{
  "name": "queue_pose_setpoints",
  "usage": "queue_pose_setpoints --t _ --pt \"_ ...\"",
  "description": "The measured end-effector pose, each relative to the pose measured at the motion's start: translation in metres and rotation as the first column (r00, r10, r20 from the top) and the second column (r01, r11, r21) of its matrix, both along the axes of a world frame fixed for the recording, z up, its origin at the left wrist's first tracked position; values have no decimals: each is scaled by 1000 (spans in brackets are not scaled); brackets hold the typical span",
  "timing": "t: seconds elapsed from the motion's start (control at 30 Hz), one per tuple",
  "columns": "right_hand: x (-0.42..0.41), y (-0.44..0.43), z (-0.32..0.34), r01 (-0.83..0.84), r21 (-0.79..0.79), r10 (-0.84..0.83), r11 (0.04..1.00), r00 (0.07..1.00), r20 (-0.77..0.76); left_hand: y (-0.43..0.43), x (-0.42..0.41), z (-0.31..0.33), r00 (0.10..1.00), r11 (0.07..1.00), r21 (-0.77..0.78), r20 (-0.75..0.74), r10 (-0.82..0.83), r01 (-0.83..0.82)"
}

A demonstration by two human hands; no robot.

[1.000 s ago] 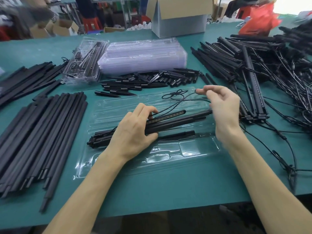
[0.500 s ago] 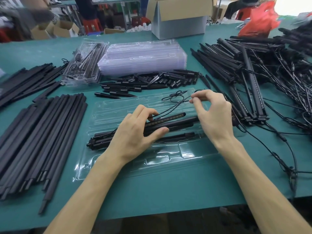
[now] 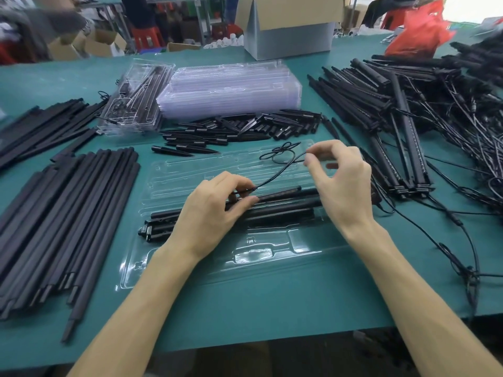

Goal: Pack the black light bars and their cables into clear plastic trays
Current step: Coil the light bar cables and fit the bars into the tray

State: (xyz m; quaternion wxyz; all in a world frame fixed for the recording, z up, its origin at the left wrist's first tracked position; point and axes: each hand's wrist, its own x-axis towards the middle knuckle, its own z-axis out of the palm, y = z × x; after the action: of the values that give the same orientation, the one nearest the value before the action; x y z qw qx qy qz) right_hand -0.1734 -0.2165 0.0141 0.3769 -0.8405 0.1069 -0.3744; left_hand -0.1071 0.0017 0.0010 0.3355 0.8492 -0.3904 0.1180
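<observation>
At far left loose black rods [image 3: 62, 227] lie in rows on the table [image 3: 272, 308]. Just right of them sits the open tray [image 3: 272, 254], with the bars [image 3: 283, 210] lying along its middle channels. The left hand [image 3: 209, 216] is curled over the bars and pinches the cable [image 3: 277, 172] where it leaves them. The cable rises to the right hand [image 3: 343, 180], which grasps it between thumb and forefinger above the tray's far side; beyond that pinch it ends in small loops at the rim. Further right is a tangled heap [image 3: 408, 118] of bars and leads, and one lead trails from under the right wrist towards the table edge. I think the main risk is pulling the cable taut: that could lift a bar out of its channel or slide the light tray. Loosely coiled loops may spring over the rim, and the trailing lead could snag and drag the heap.
</observation>
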Motion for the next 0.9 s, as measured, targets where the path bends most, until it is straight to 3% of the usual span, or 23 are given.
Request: queue_pose_setpoints --t 0.23,0.4,0.53,0.8,0.9 --pt "-1 8 -2 -180 -109 174 977 983 -65 0 -2 3 998 1000 -15 62 4 -3" --pt "-2 12 -6 -307 -192 289 932 950 -117 1 -4 8 981 1000 -3 195 -13 14" --pt "-2 12 -9 -313 -190 284 931 945 -161 -3 -8 5 971 964 188 110 -213 191" --pt "-3 16 -9 -330 -192 296 924 937 -185 -5 -10 3 954 970 216 252 -162 107" --pt "-4 16 -9 -346 -199 306 917 930 -205 -5 -12 3 959 972 215 241 -152 100"
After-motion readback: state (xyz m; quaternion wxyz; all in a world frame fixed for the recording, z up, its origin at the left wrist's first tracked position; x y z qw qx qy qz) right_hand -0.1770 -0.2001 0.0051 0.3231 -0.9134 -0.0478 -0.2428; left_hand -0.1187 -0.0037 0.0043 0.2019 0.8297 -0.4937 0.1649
